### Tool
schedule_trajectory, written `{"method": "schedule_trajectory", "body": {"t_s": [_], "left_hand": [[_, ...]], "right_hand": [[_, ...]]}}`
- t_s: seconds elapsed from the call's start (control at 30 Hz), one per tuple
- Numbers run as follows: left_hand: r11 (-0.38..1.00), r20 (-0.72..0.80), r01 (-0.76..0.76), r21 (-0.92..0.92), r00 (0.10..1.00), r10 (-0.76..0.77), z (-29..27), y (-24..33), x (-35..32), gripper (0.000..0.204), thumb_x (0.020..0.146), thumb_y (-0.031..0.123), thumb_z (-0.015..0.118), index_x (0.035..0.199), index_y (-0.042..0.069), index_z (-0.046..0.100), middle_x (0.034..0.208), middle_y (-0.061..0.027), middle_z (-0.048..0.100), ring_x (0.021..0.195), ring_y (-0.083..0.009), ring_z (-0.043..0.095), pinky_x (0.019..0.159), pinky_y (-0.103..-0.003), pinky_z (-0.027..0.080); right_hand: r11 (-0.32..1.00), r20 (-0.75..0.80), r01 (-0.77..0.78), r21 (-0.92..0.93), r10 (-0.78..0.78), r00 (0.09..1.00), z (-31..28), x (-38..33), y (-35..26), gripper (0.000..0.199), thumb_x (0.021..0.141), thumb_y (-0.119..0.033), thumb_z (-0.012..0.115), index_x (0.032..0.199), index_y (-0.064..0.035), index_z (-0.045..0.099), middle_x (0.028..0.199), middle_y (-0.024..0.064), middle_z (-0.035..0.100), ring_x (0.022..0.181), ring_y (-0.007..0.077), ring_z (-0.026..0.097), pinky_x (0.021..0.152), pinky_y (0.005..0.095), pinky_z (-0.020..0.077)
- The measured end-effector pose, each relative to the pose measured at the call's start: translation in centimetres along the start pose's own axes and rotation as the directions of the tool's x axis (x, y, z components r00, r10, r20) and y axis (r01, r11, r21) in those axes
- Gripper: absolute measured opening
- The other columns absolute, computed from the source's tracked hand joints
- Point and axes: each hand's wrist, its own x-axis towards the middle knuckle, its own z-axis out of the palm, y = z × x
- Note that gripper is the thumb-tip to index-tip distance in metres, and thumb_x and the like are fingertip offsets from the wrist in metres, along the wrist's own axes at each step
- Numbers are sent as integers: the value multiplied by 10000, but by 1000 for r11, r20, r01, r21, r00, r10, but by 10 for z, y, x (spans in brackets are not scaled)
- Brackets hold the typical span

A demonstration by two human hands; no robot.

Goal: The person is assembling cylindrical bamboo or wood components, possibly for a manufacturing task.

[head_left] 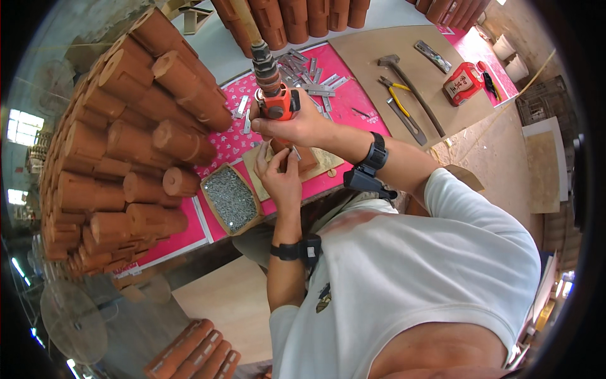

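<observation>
Gripping an orange drill (276, 101), right hand (297, 126) above left hand (281, 174).

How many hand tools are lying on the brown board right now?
4: hammer, yellow-handled pliers, a flat metal bar beside them, another flat tool near the far edge. None looks hidden.

Single head-worn fisheye view, looking steeply down from above onto the chest, both forearms and the pink-covered workbench (353, 88). Upright, not mirrored; left of frame equals the person's left. Close range: right hand (287, 123) and left hand (281, 174) near centre, white shirt (416, 278) filling the lower right. Strong barrel distortion; bench edges curved, dark circular rim at the corners. Stacked brown wooden pieces (126, 145) along the left. No second view, no shared area.
</observation>
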Motion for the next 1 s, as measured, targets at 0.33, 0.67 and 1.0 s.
{"method": "schedule_trajectory", "body": {"t_s": [0.33,0.67,1.0], "left_hand": [[992,14,72,-102,997,-71,1,-2,-2,182,865,125,777,975,-20,759,1415,-216,543,1330,-329,510,1099,-396,395],[985,121,-163,-64,978,169,-2,-11,-12,718,797,160,856,1388,-18,491,1468,-198,436,1371,-339,435,1123,-437,374],[971,155,-237,-17,959,236,-4,-18,-12,667,787,183,867,1346,8,548,1452,-201,456,1342,-361,459,1091,-457,406]], "right_hand": [[999,28,-39,9,38,999,2,-2,-7,124,851,-72,738,931,-21,658,790,17,658,700,84,622,650,272,524],[1000,-4,5,22,-5,1000,3,-8,3,174,830,-99,753,964,-32,665,795,7,662,719,75,617,663,261,514],[999,0,-47,1,47,999,6,-9,6,192,829,-107,765,969,-37,653,798,3,654,722,74,605,666,275,512]]}}
